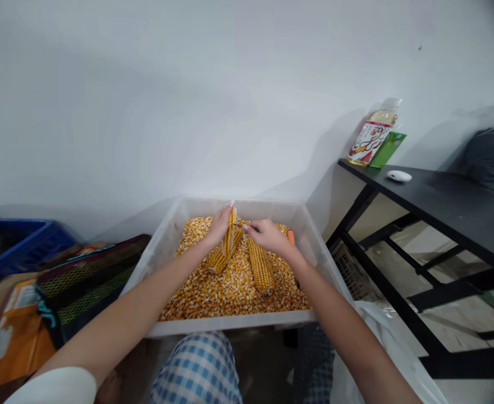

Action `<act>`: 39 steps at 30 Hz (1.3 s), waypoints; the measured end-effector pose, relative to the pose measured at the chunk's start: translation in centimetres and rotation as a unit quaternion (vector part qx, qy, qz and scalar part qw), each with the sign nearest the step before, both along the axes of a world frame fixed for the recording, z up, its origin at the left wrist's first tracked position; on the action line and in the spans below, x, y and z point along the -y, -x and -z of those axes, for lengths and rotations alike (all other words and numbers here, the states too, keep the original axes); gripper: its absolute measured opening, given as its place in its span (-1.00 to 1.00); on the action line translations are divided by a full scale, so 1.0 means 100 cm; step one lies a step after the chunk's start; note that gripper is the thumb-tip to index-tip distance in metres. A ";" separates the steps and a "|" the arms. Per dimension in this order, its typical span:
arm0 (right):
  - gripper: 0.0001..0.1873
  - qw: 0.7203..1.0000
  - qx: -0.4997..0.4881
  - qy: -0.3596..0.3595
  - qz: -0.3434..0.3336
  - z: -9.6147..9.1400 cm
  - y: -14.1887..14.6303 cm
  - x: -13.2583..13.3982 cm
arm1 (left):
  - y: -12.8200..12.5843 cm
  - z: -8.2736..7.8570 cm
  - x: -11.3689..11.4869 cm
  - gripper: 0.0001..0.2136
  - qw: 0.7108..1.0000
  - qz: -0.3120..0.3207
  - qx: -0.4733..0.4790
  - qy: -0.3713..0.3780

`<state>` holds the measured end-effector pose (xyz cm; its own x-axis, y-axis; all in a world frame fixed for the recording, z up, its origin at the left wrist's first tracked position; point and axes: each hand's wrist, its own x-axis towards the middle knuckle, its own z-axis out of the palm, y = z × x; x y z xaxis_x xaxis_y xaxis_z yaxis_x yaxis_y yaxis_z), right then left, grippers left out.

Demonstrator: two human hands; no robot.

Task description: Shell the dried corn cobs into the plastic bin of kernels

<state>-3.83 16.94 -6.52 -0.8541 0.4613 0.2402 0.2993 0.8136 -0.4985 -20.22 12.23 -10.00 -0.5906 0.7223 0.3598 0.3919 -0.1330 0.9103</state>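
My left hand (219, 224) is closed around a corn cob (232, 225), held upright above the bin; a pale strip shows on it where kernels are gone. In my right hand (268, 235) is a thin dark-shafted tool (240, 225), its tip at the side of that cob. The tool's handle is hidden in my fingers, so its exact kind is unclear. Below lie more cobs: one full cob (260, 266) under my right hand and another cob (222, 259) under my left. They rest on loose corn kernels (225, 294) in a translucent plastic bin (234, 324).
An orange handle-like piece (291, 236) leans inside the bin's right side. To the right is a black table (449, 193) bearing a bottle (371, 137), a green packet (388, 150) and a white rounded object (399, 176). A blue crate (32, 238) and mesh bag (91, 286) stand left.
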 end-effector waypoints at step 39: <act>-0.70 0.992 0.037 -0.115 0.033 0.005 0.002 0.015 | -0.017 -0.005 0.008 -0.65 0.999 -0.017 -0.037 0.004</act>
<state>-4.01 15.44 -6.99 -0.8432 0.4564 0.2842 0.3837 0.8811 -0.2764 -18.51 11.45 -9.46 -0.5861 0.7056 0.3982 0.4632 -0.1114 0.8792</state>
